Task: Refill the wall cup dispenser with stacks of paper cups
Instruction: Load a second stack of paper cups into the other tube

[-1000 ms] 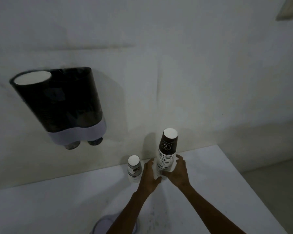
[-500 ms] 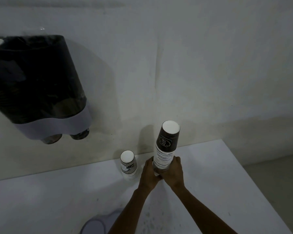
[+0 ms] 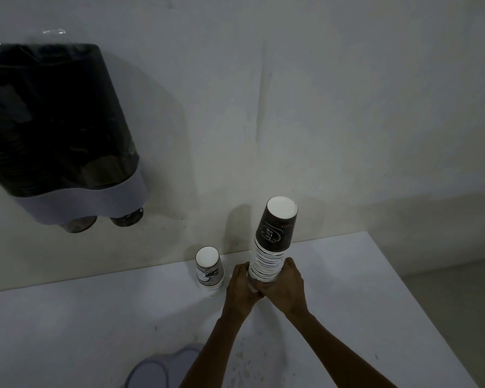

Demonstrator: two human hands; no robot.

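A tall stack of upside-down paper cups (image 3: pixel 273 242) with a dark top cup stands near the back of the white table (image 3: pixel 375 289). My left hand (image 3: pixel 240 287) and my right hand (image 3: pixel 287 284) both clasp the bottom of this stack from either side. A short stack of cups (image 3: pixel 209 268) stands just left of my left hand, apart from it. The dark wall cup dispenser (image 3: pixel 53 121) with a grey lower band hangs at the upper left; two cup bottoms poke out under it.
A grey lid-like piece (image 3: pixel 163 368) lies on the table at the near edge, left of my left forearm. The table's right edge drops to the floor (image 3: pixel 459 303) at the right. The wall stands right behind the cups.
Both hands have closed tighter around the base of the tall stack. The view has shifted so the dispenser now sits further left and larger.
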